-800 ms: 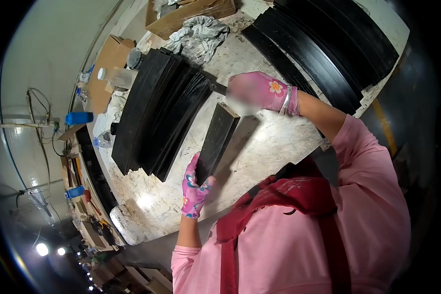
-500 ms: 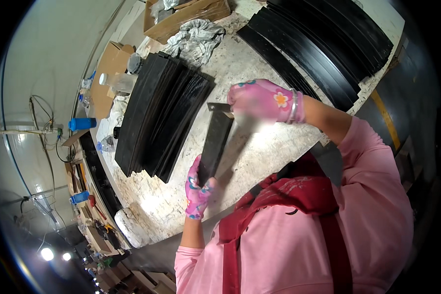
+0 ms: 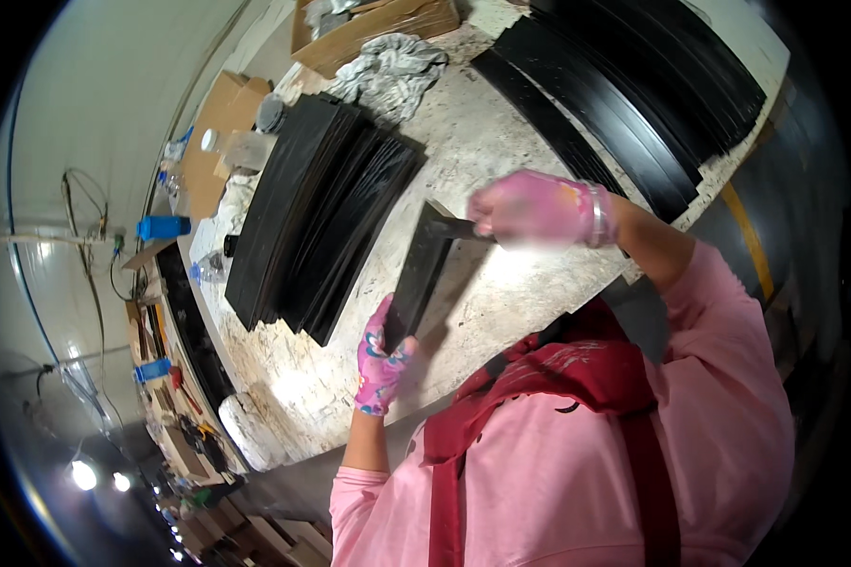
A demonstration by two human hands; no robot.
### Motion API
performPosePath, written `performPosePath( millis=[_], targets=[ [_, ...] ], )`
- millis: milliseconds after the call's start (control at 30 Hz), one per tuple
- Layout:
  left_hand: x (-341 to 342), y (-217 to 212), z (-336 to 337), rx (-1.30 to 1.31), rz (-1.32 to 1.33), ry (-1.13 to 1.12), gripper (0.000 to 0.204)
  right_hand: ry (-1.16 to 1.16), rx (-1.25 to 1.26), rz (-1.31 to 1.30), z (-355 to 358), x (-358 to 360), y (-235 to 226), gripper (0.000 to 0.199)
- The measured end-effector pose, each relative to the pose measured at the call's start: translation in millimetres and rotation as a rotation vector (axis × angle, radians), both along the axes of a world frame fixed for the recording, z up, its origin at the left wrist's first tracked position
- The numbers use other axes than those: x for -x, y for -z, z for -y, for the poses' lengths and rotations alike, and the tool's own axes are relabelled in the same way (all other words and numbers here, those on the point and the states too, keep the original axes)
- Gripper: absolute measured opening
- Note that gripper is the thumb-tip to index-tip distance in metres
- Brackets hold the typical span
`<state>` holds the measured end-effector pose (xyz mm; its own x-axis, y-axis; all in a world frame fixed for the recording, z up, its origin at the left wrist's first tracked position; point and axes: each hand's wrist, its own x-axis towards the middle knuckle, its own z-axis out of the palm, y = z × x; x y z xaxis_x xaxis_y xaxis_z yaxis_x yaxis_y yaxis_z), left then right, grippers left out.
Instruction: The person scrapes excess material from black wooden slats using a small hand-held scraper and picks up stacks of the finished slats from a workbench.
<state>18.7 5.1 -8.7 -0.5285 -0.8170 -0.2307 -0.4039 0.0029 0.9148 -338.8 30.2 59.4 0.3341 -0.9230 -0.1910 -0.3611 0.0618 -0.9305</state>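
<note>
My left hand [image 3: 383,367], in a pink flowered glove, is closed round the near end of a black strip [image 3: 419,269]. The strip is held up at a slant, its far end pointing away from me. My right hand [image 3: 537,210], gloved alike and smeared by motion, grips a short dark flat piece [image 3: 459,228] that reaches across to the strip near its far end. What kind of piece it is I cannot make out. To the left lies a stack of curved black strips [image 3: 317,208].
More curved black strips [image 3: 624,104] are piled at the far right of the worn white table [image 3: 326,392]. Behind stand an open cardboard box [image 3: 378,33], a crumpled grey cloth [image 3: 392,76] and clear plastic bottles [image 3: 244,151]. A white roll-like bundle [image 3: 251,435] rests at the left front corner.
My right hand has moved right and slightly nearer, taking the dark piece from over the strip's far end to its right side. My left hand keeps its hold on the strip.
</note>
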Motion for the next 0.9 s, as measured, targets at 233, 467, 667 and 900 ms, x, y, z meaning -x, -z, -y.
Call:
performPosePath(
  millis=[233, 467, 667, 900],
  targets=[
    [36, -37, 78, 0.752, 0.412, 0.102, 0.070, 0.473, 0.025, 0.392, -13, -2, 68, 0.020],
    [55, -28, 137, 1.154, 0.805, 0.161, 0.055, 0.514, -0.002, 0.426, -22, -16, 94, 0.020],
    [61, -12, 136, 1.198, 0.866, 0.110, 0.048, 0.593, -0.054, 0.345, -47, -17, 99, 0.020],
    [111, 4, 74, 0.803, 0.161, 0.091, 0.042, 0.913, 0.224, -0.150, -127, 16, 91, 0.018]
  ],
)
